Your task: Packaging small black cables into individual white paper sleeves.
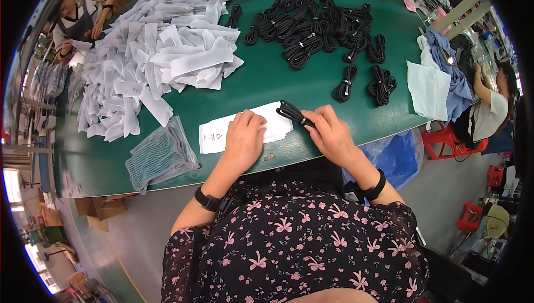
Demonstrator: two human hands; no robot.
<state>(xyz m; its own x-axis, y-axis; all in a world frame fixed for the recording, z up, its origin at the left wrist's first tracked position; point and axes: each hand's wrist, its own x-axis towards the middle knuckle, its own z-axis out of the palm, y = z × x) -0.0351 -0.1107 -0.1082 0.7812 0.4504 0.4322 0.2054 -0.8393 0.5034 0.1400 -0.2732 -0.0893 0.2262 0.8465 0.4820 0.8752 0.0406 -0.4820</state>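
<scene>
A flat stack of white packing bags [214,136] with small dark print lies near the table's front edge. My left hand [245,139] rests on it, fingers curled and pinching the top bag near its right end. In my right hand [329,134] is a coiled black cable [293,113], gripped at its tied middle. The cable's far loop reaches over the right end of the bags. Two more coiled cables [381,85] lie apart beyond my right hand, in front of a large heap of black cables [311,22].
A big pile of white bags [161,53] covers the table's left side. A clear bag with a grey-blue striped item [161,155] lies at the front left. White sheets [428,89] and blue cloth [453,83] sit at the right edge. Co-workers sit at far left and right.
</scene>
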